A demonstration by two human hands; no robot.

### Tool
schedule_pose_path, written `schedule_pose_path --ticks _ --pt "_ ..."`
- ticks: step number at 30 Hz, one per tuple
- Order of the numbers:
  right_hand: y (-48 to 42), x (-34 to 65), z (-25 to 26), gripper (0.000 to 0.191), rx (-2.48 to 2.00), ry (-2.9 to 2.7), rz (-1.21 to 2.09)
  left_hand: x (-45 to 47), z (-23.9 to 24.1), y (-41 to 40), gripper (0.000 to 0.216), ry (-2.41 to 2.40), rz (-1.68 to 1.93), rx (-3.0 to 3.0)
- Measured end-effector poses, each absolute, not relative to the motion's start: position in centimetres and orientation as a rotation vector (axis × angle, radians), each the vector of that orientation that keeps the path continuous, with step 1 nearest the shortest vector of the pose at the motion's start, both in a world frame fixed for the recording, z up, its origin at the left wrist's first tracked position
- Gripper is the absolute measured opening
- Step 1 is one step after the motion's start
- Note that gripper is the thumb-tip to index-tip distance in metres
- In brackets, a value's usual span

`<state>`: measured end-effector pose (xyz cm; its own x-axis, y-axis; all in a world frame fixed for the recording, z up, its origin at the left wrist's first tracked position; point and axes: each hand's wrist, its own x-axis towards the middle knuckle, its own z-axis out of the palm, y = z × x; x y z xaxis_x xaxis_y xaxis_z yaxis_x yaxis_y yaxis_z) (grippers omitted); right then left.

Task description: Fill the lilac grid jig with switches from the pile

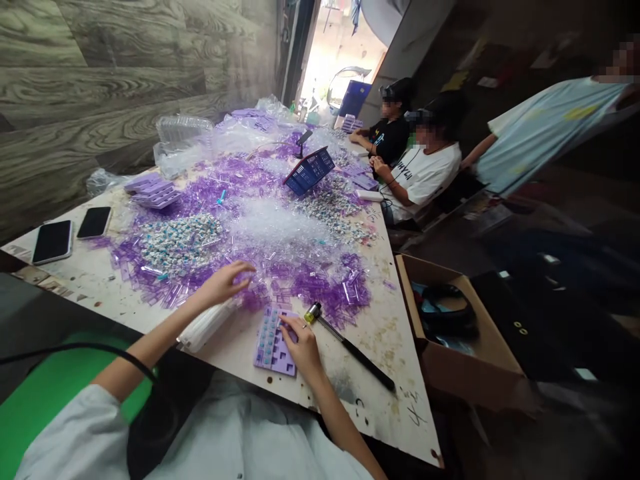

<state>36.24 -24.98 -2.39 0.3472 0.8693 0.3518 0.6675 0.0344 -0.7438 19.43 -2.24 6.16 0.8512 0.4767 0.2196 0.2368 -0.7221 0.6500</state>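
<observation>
My left hand (227, 283) hovers over the near edge of the purple clear plastic pieces (320, 283), its fingers reaching forward and apart with nothing visible in them. On the table in front of me lies a purple tray (286, 361) with square holes. Small pale-blue parts (268, 337) fill its left columns. At the tray's upper right, my right hand (304, 348) has its fingertips drawn together; whatever sits between them is too small to make out. A mallet (357, 353) with a yellow-tipped head and black handle rests right of that hand.
Blue-and-white small parts (180, 243) and clear pieces (285, 223) are heaped on the table. Clear strips (207, 325) lie left of the tray. Two phones (53, 241), stacked purple trays (151, 191) and a blue basket (310, 172) stand farther off. A cardboard box (470, 373) and co-workers are at right.
</observation>
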Motion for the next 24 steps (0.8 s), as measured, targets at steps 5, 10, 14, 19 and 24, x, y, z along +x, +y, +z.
schedule_pose_path --ticks 5,10,14,19,24 --pt "-24.9 36.3 -3.0 0.032 -1.678 -1.373 0.306 26.1 6.2 7.6 0.038 0.907 0.717 2.396" --pt "-24.7 36.4 -3.0 0.034 -1.691 -1.34 0.336 29.6 5.6 11.3 0.026 0.896 0.709 2.429" --pt "-24.4 36.4 -2.4 0.037 -1.678 -1.318 0.339 29.6 5.7 11.4 0.024 0.87 0.774 2.483" --pt "-24.0 36.3 -1.7 0.042 -1.701 -1.292 0.297 29.3 6.5 11.7 0.024 0.805 0.937 2.502" --pt "-24.1 36.4 -2.2 0.039 -1.675 -1.304 0.296 28.5 7.4 6.2 0.037 0.594 0.992 2.388"
